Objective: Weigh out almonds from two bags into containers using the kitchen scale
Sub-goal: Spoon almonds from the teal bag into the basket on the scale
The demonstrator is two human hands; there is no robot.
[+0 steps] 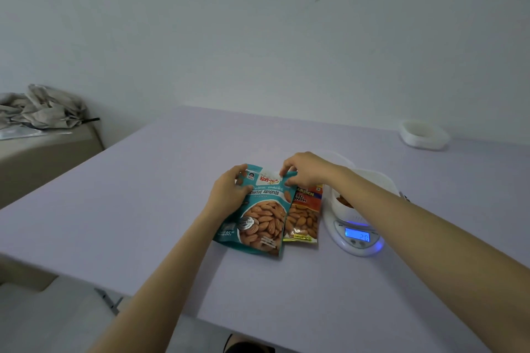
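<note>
- Bare worktop (129,209) fills the left and lower middle of the frame, giving wide passage.
- At centre the teal bag (258,218) overlaps the orange bag (304,218), blocking that strip.
- Just right of them stands the scale (355,238) carrying a white bowl (378,178), with the right forearm (415,226) across it.
- Upper right: a white container (424,135), bare worktop around it.

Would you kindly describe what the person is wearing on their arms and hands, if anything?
Nothing worn is visible. The left forearm and right forearm are bare, with no sleeve in view. The left hand and right hand show no glove, watch, bracelet or ring that I can make out.
</note>
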